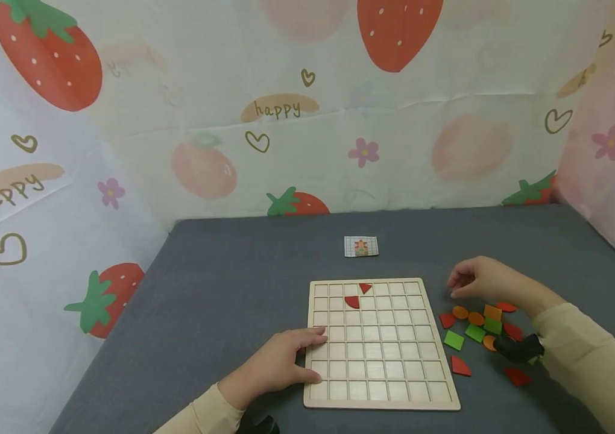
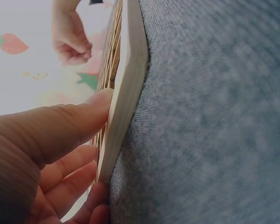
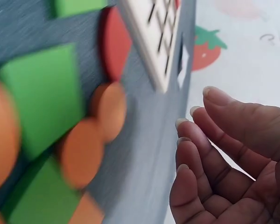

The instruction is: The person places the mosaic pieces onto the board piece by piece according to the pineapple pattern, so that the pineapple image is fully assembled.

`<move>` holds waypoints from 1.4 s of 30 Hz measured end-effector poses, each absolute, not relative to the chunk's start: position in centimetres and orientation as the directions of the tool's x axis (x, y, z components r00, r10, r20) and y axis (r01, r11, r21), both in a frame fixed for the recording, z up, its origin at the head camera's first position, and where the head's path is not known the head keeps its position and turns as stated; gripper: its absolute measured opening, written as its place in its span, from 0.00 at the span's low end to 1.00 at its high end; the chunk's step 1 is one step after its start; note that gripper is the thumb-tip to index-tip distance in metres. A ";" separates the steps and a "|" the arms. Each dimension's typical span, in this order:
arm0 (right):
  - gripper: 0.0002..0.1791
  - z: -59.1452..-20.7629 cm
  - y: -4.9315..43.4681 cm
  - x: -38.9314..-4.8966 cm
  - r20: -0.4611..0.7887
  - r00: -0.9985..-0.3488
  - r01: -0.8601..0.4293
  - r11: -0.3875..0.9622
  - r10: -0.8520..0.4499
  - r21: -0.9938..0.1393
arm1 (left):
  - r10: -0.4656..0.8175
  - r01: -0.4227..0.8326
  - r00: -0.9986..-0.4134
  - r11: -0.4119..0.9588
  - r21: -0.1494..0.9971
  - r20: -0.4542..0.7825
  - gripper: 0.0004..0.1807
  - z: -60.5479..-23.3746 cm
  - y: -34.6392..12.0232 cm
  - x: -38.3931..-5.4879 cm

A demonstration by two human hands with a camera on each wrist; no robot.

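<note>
In the head view a square wooden grid board (image 1: 372,349) lies on the cloth. A red triangle (image 1: 365,288) and a red quarter-circle (image 1: 353,302) sit in cells near its far edge. My left hand (image 1: 286,358) rests at the board's left side, thumb and fingertips spread over its rim; the left wrist view shows the thumb (image 2: 79,119) against the rim. Beyond the loose pieces hovers my right hand (image 1: 473,277). Its fingers are loosely curved, and in the right wrist view nothing lies between the thumb and fingers (image 3: 191,149).
Right of the board is a scatter of green squares (image 1: 454,340), orange discs (image 1: 460,312) and red pieces (image 1: 460,366), some overlapping. A small picture card (image 1: 361,246) lies behind the board. A printed curtain (image 1: 307,169) stands along the far table edge.
</note>
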State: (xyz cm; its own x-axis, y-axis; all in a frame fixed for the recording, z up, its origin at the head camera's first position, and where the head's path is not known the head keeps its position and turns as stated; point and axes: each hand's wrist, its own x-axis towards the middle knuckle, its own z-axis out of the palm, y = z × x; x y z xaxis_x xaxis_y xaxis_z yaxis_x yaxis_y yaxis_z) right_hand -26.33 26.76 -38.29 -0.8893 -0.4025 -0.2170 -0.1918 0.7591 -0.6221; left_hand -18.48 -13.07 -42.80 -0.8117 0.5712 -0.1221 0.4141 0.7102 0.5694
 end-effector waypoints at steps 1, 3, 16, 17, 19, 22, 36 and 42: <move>0.10 -38.4 27.1 -26.2 -0.218 -0.891 -0.189 0.760 -0.399 -0.622 | 0.571 0.414 -0.812 0.710 0.570 -0.122 0.37 -42.8 -13.1 -18.5; 0.10 -38.7 27.9 -25.8 -0.225 -0.895 -0.175 0.766 -0.386 -0.618 | 0.572 0.415 -0.811 0.708 0.571 -0.120 0.37 -42.8 -13.1 -18.5; 0.12 -39.7 32.2 -24.4 -0.267 -0.901 -0.142 0.815 -0.342 -0.562 | 0.575 0.410 -0.809 0.701 0.583 -0.123 0.36 -42.9 -13.1 -18.6; 0.13 -39.9 32.4 -24.3 -0.267 -0.900 -0.146 0.817 -0.344 -0.557 | 0.576 0.412 -0.809 0.701 0.582 -0.121 0.36 -42.9 -13.1 -18.6; 0.14 -40.1 32.6 -24.3 -0.269 -0.901 -0.140 0.814 -0.341 -0.563 | 0.577 0.415 -0.808 0.701 0.580 -0.119 0.36 -42.9 -13.1 -18.6; 0.15 -40.4 32.8 -24.1 -0.265 -0.900 -0.130 0.792 -0.347 -0.596 | 0.577 0.416 -0.808 0.703 0.577 -0.121 0.36 -42.9 -13.2 -18.6; 0.15 -40.9 32.3 -24.0 -0.264 -0.901 -0.110 0.771 -0.343 -0.628 | 0.563 0.400 -0.817 0.709 0.581 -0.125 0.36 -42.6 -13.1 -18.3; 0.15 -40.8 32.0 -23.9 -0.262 -0.904 -0.110 0.775 -0.338 -0.622 | 0.563 0.400 -0.816 0.712 0.577 -0.131 0.36 -42.5 -13.1 -18.3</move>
State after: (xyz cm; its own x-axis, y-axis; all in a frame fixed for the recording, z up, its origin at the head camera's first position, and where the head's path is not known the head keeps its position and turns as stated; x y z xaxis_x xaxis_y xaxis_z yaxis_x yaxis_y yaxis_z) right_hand -23.85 31.96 -40.82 -0.9039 -0.3383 -0.2618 -0.1097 0.7749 -0.6224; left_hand -18.27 -13.10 -42.47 -0.8158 0.5634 -0.1308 0.3996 0.7125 0.5769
